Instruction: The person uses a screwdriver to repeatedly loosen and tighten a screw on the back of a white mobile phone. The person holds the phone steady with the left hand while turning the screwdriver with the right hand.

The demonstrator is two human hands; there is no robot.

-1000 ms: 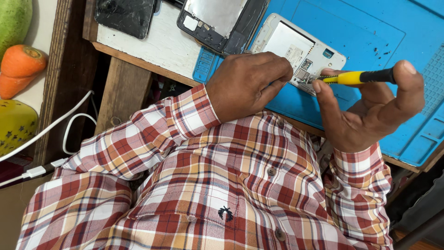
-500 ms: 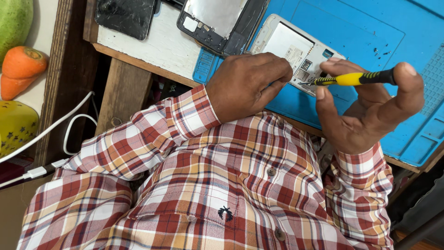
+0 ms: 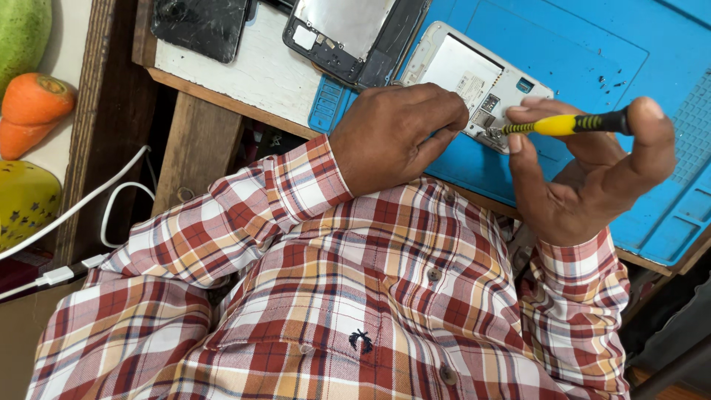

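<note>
Screwdriver (image 3: 566, 124) pinched in my right hand (image 3: 592, 174), tip on the opened white phone (image 3: 474, 78) my left hand (image 3: 396, 133) grasps on the blue mat (image 3: 592, 44).

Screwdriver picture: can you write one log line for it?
left hand: steadies opened phone | right hand: holds yellow screwdriver, tip on phone | surface: blue mat

Left hand (image 3: 396, 133) curled knuckles-up; right hand (image 3: 592, 174) pinching.
</note>
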